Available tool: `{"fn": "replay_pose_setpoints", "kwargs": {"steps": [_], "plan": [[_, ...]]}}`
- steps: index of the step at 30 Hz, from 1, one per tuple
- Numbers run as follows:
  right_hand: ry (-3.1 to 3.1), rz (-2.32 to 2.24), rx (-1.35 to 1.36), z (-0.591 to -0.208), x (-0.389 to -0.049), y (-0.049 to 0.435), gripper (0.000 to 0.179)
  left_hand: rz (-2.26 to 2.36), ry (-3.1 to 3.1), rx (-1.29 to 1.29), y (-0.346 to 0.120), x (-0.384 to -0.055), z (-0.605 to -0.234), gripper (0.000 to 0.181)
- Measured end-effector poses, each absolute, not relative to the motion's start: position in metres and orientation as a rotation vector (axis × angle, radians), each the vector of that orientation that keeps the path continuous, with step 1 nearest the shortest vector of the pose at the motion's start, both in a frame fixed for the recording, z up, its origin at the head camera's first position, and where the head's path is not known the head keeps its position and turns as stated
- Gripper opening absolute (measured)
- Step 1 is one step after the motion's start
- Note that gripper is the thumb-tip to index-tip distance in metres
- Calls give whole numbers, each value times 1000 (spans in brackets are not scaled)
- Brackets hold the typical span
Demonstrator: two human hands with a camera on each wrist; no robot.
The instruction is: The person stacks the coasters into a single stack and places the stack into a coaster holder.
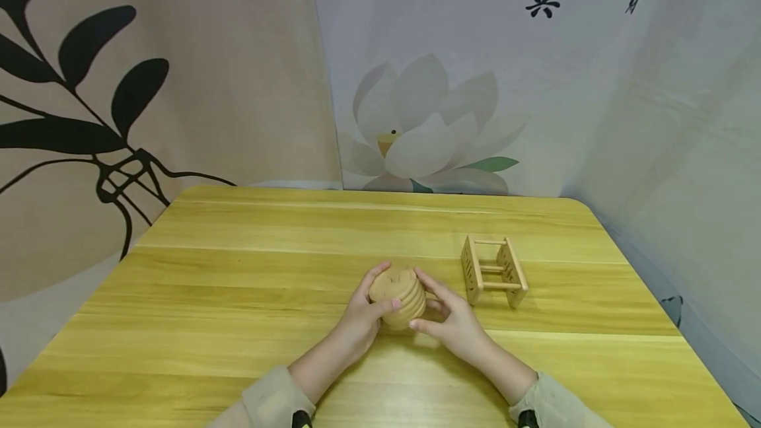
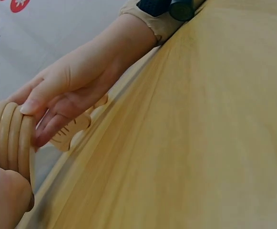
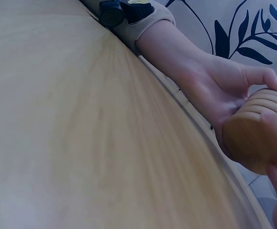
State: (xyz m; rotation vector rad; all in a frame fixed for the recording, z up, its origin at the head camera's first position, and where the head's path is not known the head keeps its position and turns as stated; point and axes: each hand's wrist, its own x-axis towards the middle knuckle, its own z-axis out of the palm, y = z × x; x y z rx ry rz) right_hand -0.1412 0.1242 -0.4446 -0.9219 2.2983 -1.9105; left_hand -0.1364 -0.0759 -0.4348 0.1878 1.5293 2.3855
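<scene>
A stack of several round wooden coasters [image 1: 404,288] is held between both hands above the middle of the table, its top disc tilted. My left hand [image 1: 359,320] grips the stack from the left, thumb across the top face. From the other side, my right hand [image 1: 456,323] pinches its edge between thumb and fingers. In the left wrist view the rounded rims of the coasters [image 2: 9,136] lie side by side, touching. The flat end face of the stack [image 3: 252,143] shows in the right wrist view. Part of the stack is hidden behind the fingers.
A small wooden rack [image 1: 511,268] with slotted side panels and crossbars stands right of the hands on the wooden table [image 1: 238,296]. Fabric hangings [image 1: 250,71] with printed leaves and a lotus stand behind the table's back edge.
</scene>
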Motion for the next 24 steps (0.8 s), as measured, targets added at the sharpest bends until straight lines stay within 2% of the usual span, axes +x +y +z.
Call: {"fn": "replay_pose_setpoints", "kwargs": {"steps": [9,13,19,24], "plan": [[2407,-1918,-913,-443,-142,123,83,2503,1378,151,-62,-140,-435,80],[2468,-1913,-840,-433,-138,122,81,2538,1333,128,-54,-142,-436,80],[2534,-1953,-743,-439,-141,123,83,2568,1292,114,-44,-145,-438,78],[2585,-1958,-689,-420,-130,113,83,2607,1252,91,-39,-145,-438,76]]}}
